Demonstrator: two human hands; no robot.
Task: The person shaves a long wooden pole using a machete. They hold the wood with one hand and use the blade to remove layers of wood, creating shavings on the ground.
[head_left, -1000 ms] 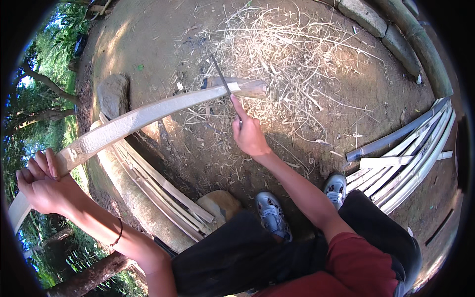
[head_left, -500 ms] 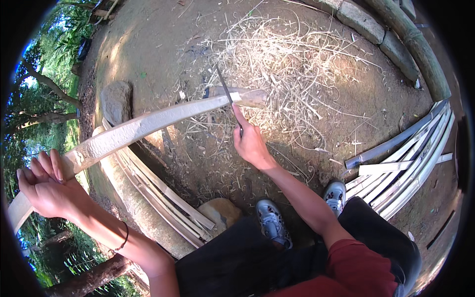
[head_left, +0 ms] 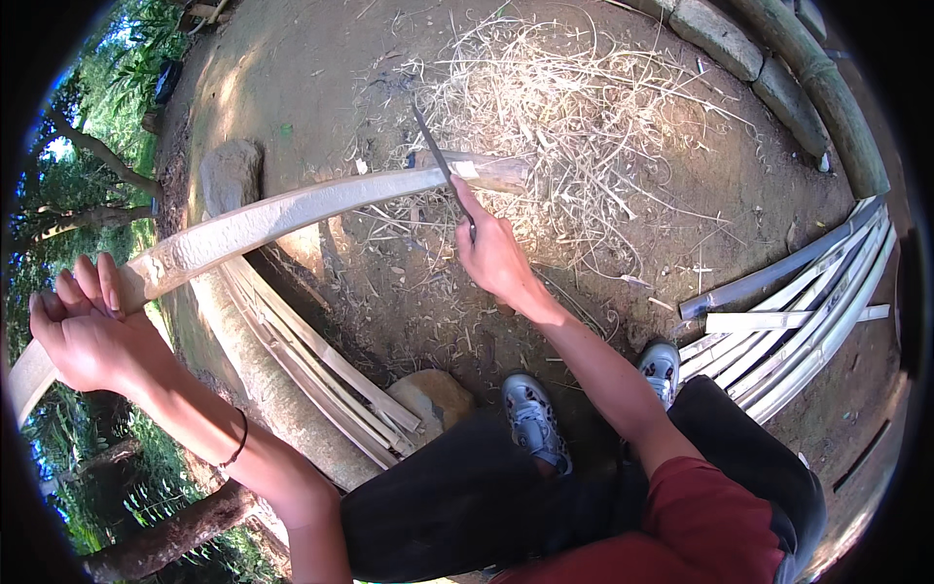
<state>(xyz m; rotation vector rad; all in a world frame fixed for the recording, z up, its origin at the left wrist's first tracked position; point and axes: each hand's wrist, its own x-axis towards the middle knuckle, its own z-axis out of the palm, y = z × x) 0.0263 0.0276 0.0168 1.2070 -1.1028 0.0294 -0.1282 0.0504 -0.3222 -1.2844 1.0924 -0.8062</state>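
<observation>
My left hand [head_left: 92,321] is closed round a long, pale split-bamboo strip [head_left: 282,222] near its left end. The strip runs up and to the right, its far end by a short piece of wood or bamboo [head_left: 501,173] on the ground. In my right hand [head_left: 494,255] is a knife [head_left: 433,146], gripped with the forefinger along it. Its narrow dark blade points up and left, crossing the strip close to the far end. The handle is mostly hidden in my fist.
Pale shavings [head_left: 555,97] lie heaped on the dirt ahead. Split strips lean on a log [head_left: 243,360] at left, with more strips [head_left: 808,321] at right. A stone [head_left: 232,175] and a rock [head_left: 433,404] flank the log. Stone blocks and a bamboo pole [head_left: 827,92] edge the far right.
The bamboo strip and my left hand have risen slightly in view. My right hand and the knife have shifted a little up and left, the blade still across the strip's far end.
</observation>
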